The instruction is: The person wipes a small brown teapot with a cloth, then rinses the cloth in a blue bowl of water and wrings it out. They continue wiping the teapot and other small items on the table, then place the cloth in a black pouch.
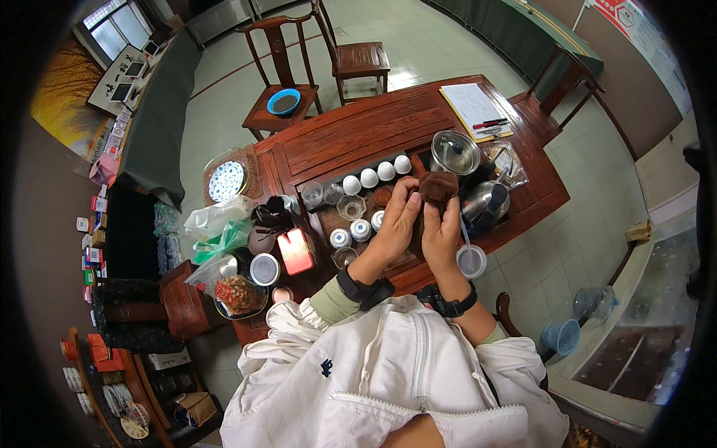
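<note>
A bunched brown cloth (438, 185) is held up over the right part of the tea tray (321, 219), between my two hands. My left hand (399, 224) grips its left side, and my right hand (441, 233) has its fingers closed on the lower right. Whether something is wrapped inside the cloth cannot be seen. Beyond my left hand stand several white cups (369, 178) in a row. Nearer lie several small white lidded jars (361, 229), next to a clear glass cup (350, 207). A reddish-brown round piece (382, 196) sits just left of my fingers.
To the right are a glass-lidded pot (455, 152), a metal kettle (485, 200) and a clipboard (476, 110) with pens. Leftward stand plastic bags (219, 224), a red-lit phone-like device (296, 252), a round tin (265, 269) and a bag of nuts (240, 295). Chairs (278, 56) stand beyond the table.
</note>
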A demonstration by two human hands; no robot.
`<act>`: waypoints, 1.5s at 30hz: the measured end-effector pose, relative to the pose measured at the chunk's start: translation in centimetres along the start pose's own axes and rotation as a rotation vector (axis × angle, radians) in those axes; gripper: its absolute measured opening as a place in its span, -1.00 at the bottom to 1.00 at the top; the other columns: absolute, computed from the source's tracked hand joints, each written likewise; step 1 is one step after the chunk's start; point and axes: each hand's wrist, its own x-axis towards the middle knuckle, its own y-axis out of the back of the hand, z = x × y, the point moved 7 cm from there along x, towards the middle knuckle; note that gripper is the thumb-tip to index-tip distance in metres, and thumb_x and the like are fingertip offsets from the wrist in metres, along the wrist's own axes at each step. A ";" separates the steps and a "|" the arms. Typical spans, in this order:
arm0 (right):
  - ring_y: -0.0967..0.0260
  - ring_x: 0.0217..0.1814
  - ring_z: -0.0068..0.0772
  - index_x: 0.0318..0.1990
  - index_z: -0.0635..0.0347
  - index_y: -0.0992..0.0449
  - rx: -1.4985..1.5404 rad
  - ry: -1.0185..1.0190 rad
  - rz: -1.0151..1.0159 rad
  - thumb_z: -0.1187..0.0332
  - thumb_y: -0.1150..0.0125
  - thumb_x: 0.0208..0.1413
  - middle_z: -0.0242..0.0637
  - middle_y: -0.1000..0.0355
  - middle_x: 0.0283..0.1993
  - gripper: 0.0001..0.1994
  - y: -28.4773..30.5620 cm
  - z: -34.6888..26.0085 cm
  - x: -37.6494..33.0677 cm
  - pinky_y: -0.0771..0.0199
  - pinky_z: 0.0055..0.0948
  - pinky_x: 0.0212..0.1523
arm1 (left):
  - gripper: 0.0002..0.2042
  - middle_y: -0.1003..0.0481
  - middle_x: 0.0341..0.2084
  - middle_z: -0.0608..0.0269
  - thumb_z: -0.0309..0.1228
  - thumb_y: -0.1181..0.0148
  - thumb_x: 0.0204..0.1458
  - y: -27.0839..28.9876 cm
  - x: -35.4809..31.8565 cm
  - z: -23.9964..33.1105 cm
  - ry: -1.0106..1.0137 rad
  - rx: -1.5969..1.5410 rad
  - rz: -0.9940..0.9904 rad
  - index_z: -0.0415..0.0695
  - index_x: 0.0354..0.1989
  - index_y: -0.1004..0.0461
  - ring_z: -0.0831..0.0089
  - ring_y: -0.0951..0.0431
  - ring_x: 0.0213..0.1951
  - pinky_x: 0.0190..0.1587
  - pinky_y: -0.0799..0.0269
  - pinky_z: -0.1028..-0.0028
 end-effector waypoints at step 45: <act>-0.27 0.03 -0.48 0.12 0.33 -0.31 0.300 -0.217 0.137 0.24 0.14 0.33 -0.27 -0.36 0.00 -0.64 3.4 2.5 -0.1 -0.25 -0.47 0.07 | -0.40 0.03 0.14 0.09 -0.47 -0.07 0.12 -2.0 -0.1 -1.3 -0.050 0.033 -0.219 -0.18 0.26 0.12 0.32 -0.02 0.22 0.25 0.07 0.40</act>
